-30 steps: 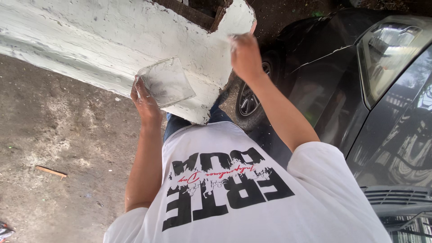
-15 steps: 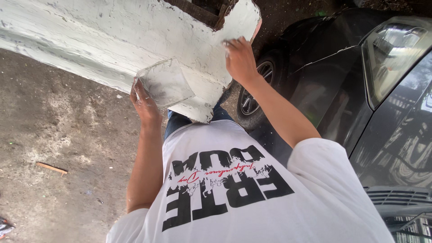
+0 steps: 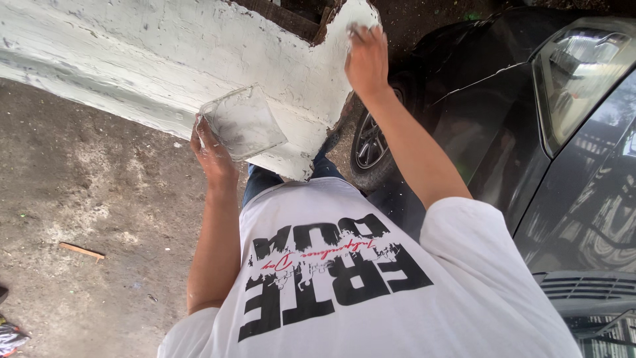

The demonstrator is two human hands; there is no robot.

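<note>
My left hand (image 3: pixel 213 151) holds a clear square plastic container (image 3: pixel 242 123) smeared with white paste, tilted up against a rough white-coated wall pillar (image 3: pixel 132 59). My right hand (image 3: pixel 366 61) is raised higher on the pillar's upper right corner, its fingers pressed on the white surface; a small tool in it cannot be made out. My white printed T-shirt (image 3: pixel 344 278) fills the lower middle of the view.
A dark car (image 3: pixel 530 132) stands close on the right, its front wheel (image 3: pixel 368 147) just behind the pillar. Stained concrete ground (image 3: pixel 86 199) lies to the left with a small wooden stick (image 3: pixel 81 250) on it. Exposed brick (image 3: pixel 285 16) shows at the top.
My right hand has moved up and rightwards along the pillar's corner. The left hand with the container has stayed near the same place, tilting slightly.
</note>
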